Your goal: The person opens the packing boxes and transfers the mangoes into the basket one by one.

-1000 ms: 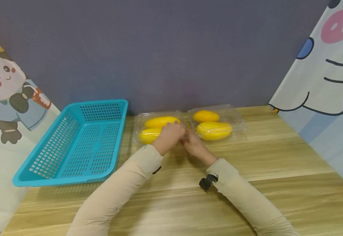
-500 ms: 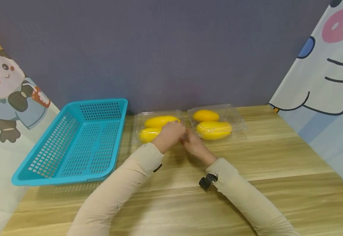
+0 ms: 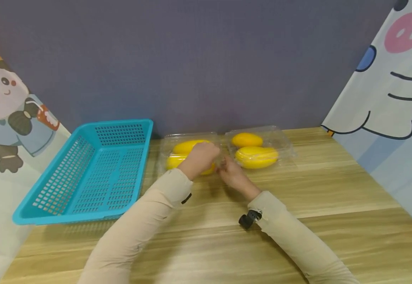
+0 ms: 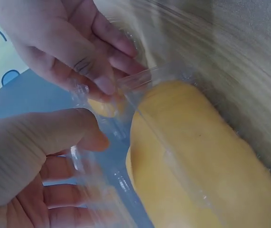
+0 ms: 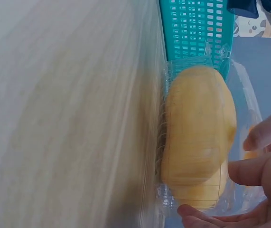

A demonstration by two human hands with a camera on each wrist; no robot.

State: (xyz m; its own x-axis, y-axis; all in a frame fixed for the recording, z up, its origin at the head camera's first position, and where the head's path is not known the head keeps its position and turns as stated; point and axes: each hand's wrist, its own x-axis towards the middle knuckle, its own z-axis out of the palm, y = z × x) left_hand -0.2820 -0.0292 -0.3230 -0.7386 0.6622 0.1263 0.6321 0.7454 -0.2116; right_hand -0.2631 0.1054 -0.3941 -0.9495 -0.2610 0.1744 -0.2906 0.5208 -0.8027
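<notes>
In the head view a clear plastic clamshell box (image 3: 166, 142) holds two yellow mangoes (image 3: 188, 146), partly covered by my left hand (image 3: 200, 157). My left hand (image 4: 21, 161) lies over the box's right part, its thumb apart from the fingers, which show through clear plastic in the left wrist view. My right hand (image 3: 233, 174) is at the box's front right corner. Its thumb and fingers (image 4: 102, 84) pinch the plastic edge there. One mango (image 5: 199, 128) fills the near side of the box in the right wrist view.
Right of the hands stands a second clear box (image 3: 280, 139) with two mangoes (image 3: 257, 157). A blue plastic basket (image 3: 138, 197) stands at the left on the wooden table (image 3: 206, 252). A grey panel (image 3: 206, 67) rises behind the boxes.
My left hand has shifted a little left, away from the right hand, and its fingers have moved off the corner. More of the front mango shows beneath it. The right hand stays put.
</notes>
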